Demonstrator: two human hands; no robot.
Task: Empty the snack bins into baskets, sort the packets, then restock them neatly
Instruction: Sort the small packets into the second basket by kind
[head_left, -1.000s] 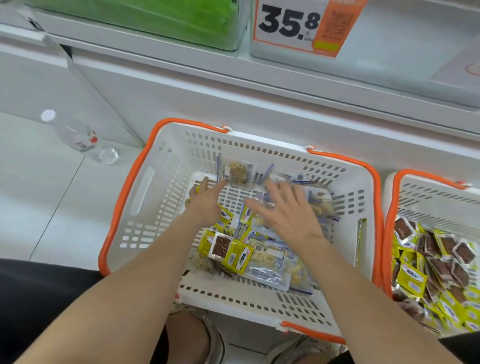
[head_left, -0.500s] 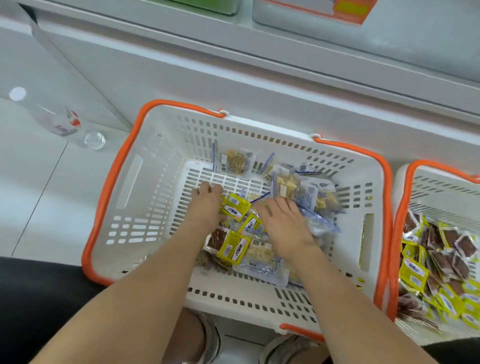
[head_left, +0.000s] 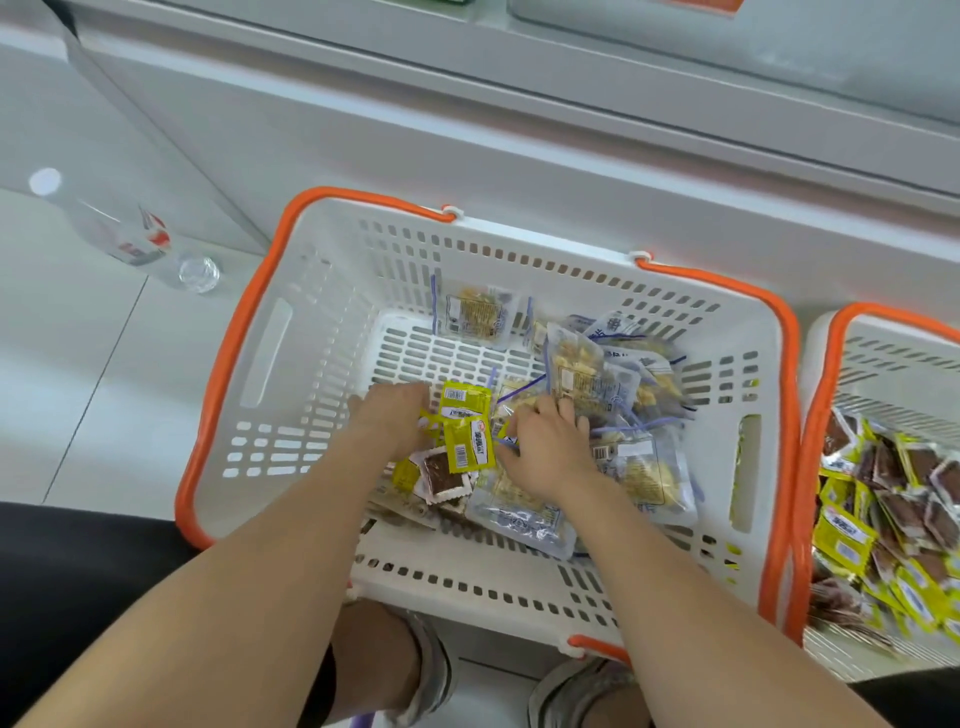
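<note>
Inside a white, orange-rimmed basket (head_left: 311, 291), yellow packets (head_left: 467, 431) lie jumbled between the left hand (head_left: 389, 421) and right hand (head_left: 545, 447); clear blue-edged packets (head_left: 597, 384) pile beyond and right of the right hand.

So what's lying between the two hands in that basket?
A few yellow packets sit between the left hand and the right hand, as the head view shows.

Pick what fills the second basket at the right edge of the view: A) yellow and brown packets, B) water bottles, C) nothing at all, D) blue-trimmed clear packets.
A: the right basket holds a heap of yellow and brown packets, with no blue-trimmed ones visible.
</note>
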